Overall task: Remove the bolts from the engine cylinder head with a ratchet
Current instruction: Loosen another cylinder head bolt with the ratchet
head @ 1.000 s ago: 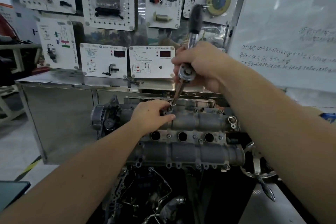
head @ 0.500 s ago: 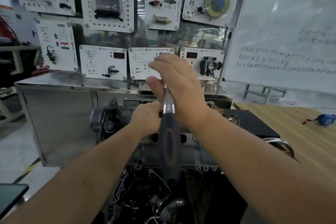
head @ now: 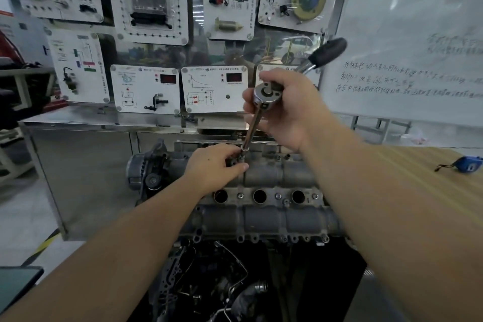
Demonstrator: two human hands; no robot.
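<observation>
- Ratchet [head: 267, 93] was in my R hand [head: 285, 110], fingers wrapped round the head end; black grip of the handle [head: 329, 52] stuck out up and to the R, away from me, w/ nothing holding it
- Extension bar [head: 251, 128] ran from the ratchet head down and slightly L to the socket [head: 241, 157], so the long axis was near upright, tilted toward the top edge of the cylinder head [head: 264, 172]
- Socket sat at a bolt spot on the far rail of the head; the bolt itself was hidden under the socket, couldn't tell how far out it was
- L hand [head: 214, 167] lay on the casting just L of the socket, thumb and fingertips pinching round the socket base to steady it
- L hand was the nearer one to the bolt; R hand was above it and a bit R
- My read: next swing turns on the handle sweeping round that upright axis, w/ L hand keeping the socket square on the bolt
- Other bolts [head: 240, 195] showed between the three round ports on the near rail, not yet touched
- Risk as I judged it: tilted bar could cam off the bolt head
</observation>
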